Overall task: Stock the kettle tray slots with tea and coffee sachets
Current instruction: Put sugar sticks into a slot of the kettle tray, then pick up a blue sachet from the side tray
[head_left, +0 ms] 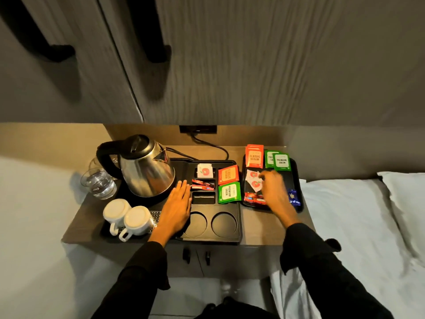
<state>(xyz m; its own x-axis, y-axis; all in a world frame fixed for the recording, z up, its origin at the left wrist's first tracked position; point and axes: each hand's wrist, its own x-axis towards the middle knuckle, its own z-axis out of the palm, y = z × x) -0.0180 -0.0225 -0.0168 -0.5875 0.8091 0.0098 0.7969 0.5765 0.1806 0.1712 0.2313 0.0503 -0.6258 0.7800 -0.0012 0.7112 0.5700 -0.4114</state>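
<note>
The black kettle tray [232,236] lies on a small table. Its slots hold a white sachet with a red logo [204,170], red stick sachets [203,184], an orange Classic Assam sachet [228,174] and a green Premium Green sachet [229,192]; one slot [203,199] looks bare. My left hand [178,203] rests flat on the tray beside the kettle base, fingers together, holding nothing. My right hand [274,188] reaches into the black supply tray [296,180] on the right, fingertips on white sachets [253,179]. Whether it grips one is unclear.
A steel kettle [147,168] stands at the tray's back left, its cord running to a wall socket [198,129]. Two glasses [99,183] and two upturned white cups [127,217] sit at left. The supply tray holds orange [254,156], green [281,161], red and blue sachets. A bed [356,226] lies right.
</note>
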